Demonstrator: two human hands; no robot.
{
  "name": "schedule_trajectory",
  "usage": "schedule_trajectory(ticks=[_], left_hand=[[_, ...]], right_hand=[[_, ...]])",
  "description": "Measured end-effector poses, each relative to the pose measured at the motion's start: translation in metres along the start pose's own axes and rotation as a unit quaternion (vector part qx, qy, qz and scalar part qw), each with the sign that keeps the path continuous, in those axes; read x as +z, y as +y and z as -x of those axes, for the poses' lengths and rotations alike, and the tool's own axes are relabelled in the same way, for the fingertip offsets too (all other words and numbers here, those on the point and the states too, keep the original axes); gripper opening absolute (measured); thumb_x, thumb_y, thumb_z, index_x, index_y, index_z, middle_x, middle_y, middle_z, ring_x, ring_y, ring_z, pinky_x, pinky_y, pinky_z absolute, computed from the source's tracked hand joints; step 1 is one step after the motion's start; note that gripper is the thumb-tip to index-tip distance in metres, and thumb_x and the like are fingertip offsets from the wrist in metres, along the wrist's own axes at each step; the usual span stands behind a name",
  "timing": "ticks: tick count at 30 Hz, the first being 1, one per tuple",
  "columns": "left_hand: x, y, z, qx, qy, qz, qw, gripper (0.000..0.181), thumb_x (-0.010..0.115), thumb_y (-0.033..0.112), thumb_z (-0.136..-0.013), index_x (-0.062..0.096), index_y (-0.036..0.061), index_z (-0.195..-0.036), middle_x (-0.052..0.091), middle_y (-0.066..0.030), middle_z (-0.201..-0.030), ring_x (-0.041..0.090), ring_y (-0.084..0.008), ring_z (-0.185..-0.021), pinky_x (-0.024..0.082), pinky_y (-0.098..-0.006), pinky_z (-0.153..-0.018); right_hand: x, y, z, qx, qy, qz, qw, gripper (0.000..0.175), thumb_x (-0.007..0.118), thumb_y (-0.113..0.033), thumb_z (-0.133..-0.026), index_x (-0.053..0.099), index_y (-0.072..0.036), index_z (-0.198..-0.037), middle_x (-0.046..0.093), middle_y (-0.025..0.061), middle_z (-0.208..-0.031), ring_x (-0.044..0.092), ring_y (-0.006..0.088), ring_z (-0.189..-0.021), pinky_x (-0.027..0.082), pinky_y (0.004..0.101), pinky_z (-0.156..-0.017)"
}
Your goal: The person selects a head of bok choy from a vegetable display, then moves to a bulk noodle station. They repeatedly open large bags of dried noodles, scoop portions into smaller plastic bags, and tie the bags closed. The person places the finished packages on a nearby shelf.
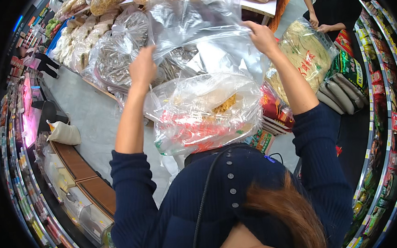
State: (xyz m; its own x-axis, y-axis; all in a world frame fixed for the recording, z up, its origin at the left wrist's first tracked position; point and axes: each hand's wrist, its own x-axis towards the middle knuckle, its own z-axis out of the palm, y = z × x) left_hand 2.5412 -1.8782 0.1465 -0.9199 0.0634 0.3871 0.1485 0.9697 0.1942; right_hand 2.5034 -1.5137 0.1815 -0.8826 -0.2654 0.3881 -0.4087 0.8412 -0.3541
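Note:
My left hand point(143, 68) and my right hand point(261, 38) are raised well apart, each closed on the edge of a clear plastic bag point(198, 35). Its thin film stretches taut between my fists and spreads upward beyond them. Close to my body is a crumpled transparent bag point(205, 120) with red and green print. Some yellow dried food point(225, 104) shows through it. Whether the two sheets of plastic belong to one bag, I cannot tell. Just past my left hand lie large clear bags of dark dried goods point(114, 57).
A big bag of pale dried food point(305, 52) stands at right, beside a green-and-black package point(348, 72). Another person point(336, 6) handles that bag's top. Stocked shelves point(378, 113) curve along the right. At left are a white sack point(64, 133) and brown-topped bins point(81, 165).

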Motion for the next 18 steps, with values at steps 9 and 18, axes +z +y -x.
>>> schedule_trajectory(ticks=[9,18], left_hand=[[-0.021,0.008,0.094,0.026,-0.383,-0.004,0.923,0.085,0.075,0.031,-0.068,0.036,-0.0034,-0.134,0.062,-0.0262,-0.103,0.059,-0.0405,-0.101,0.045,-0.044,-0.087],[-0.093,0.041,0.079,-0.13,-0.264,0.586,0.755,0.026,0.063,0.017,-0.079,0.063,-0.0005,-0.099,0.063,-0.0018,-0.089,0.056,-0.008,-0.081,0.044,-0.0244,-0.073]], right_hand=[[-0.021,0.023,0.104,-0.151,-0.07,-0.078,0.983,0.071,0.068,-0.018,-0.075,0.036,-0.008,-0.138,0.042,0.0171,-0.136,0.038,0.0312,-0.127,0.028,0.0389,-0.108],[0.062,-0.052,0.164,-0.023,-0.236,-0.354,0.905,0.123,0.08,-0.045,-0.06,0.002,-0.006,-0.146,0.014,0.0229,-0.149,0.013,0.0381,-0.138,0.013,0.0422,-0.113]])
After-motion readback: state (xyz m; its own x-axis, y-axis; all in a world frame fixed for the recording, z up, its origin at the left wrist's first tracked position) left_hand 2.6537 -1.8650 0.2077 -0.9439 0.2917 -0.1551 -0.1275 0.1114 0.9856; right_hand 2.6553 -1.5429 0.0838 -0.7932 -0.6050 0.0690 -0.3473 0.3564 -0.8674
